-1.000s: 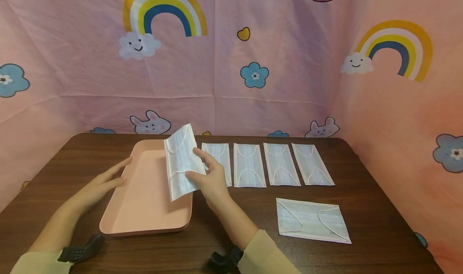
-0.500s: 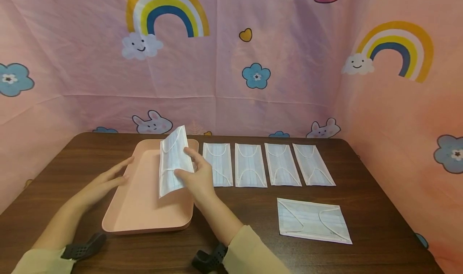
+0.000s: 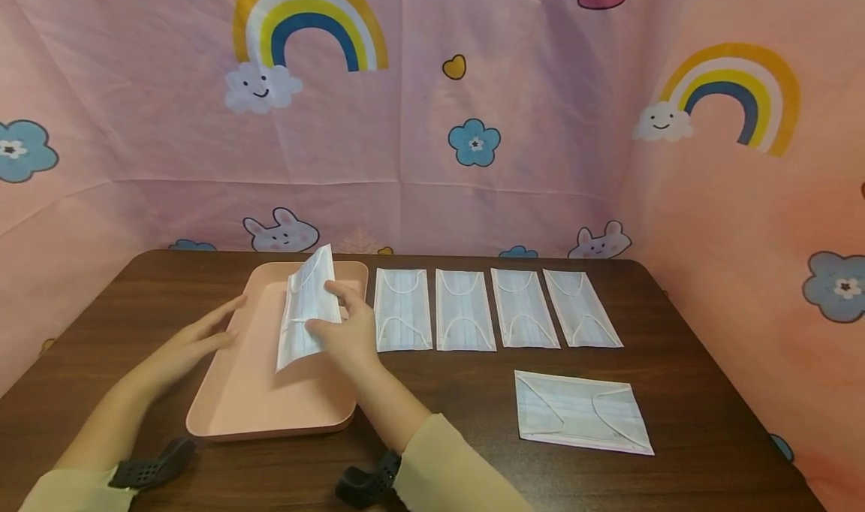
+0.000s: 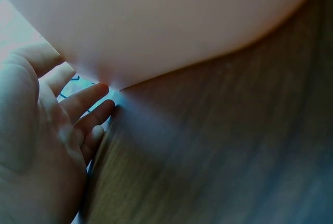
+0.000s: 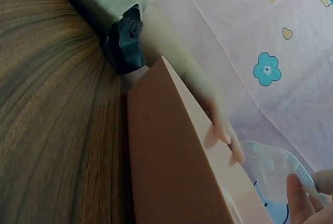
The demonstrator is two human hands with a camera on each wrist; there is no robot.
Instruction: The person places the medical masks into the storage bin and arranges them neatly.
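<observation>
My right hand [image 3: 353, 338] pinches a pale blue disposable face mask [image 3: 307, 302] between thumb and fingers, tilted over the pink tray [image 3: 250, 403]. White ear loops lie across the mask's face. At the tray's left side, my left hand [image 3: 179, 354] touches the rim with fingers spread and fairly straight. The left wrist view shows those fingers [image 4: 88, 101] against the tray's outer wall [image 4: 156, 31]. In the right wrist view the held mask [image 5: 273, 169] appears past the tray's edge, with part of my right hand [image 5: 309, 200] at the frame's corner.
Right of the tray, several masks stand in a row, the nearest mask [image 3: 403, 324] close to its rim. Another mask [image 3: 581, 414] lies sideways at the front right. The dark wooden table [image 3: 446, 437] meets a pink patterned cloth [image 3: 541, 159] behind.
My right hand has carried the held mask left and slightly down, farther over the tray, uncovering the nearest mask in the row. The left hand has stayed at the tray's rim.
</observation>
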